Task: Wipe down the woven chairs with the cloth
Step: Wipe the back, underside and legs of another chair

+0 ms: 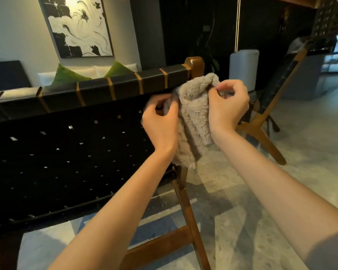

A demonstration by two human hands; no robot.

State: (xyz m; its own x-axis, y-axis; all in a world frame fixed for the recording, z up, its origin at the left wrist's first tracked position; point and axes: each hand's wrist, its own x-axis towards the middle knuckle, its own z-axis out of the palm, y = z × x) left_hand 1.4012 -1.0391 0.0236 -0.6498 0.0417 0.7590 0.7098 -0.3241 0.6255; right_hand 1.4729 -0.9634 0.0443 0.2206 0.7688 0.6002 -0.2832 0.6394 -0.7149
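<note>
Floor (304,156): pale, speckled, stone-like, with a dull sheen in places. Bluish and dark angular patches (160,232) lie under the near chair; rug or inlay, cannot tell.

Near woven chair (66,156) stands on the floor, seen from behind: black strap back, brown wooden frame. Its rear leg (189,211) slants down to the floor, with a cross rail joining it low down.

Second woven chair (269,106) stands to the right, well apart, wooden legs splayed on the pale floor.

Grey upright unit (244,65) sits farther back between the two chairs; its foot is hidden.
</note>
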